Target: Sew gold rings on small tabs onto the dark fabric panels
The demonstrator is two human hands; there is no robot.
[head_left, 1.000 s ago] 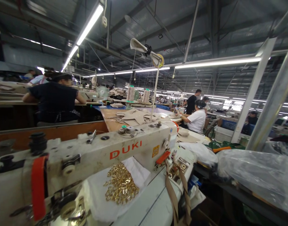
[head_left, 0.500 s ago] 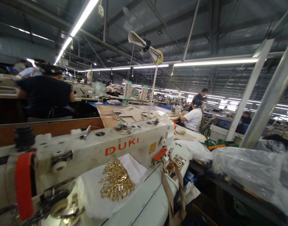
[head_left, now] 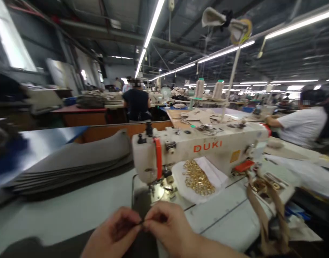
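- Nearest, in front of the sewing machine: left hand and right hand meeting fingertip to fingertip, pinched together on a thin dark piece, too blurred to identify.
- Could slip from so slight a pinch and drop onto the table or against the machine's needle end just behind.
- Just behind the hands, under the machine's arm: heap of gold rings on a white cloth; easily scattered by a careless reach past the needle.
- Right of the machine: tan straps hanging over the table edge, likely to snag a sleeve and drag their buckles off.
- Left of the machine: stack of grey sheets, apart from the hands.
- Beyond the machine: thread cones, other people seated at benches.
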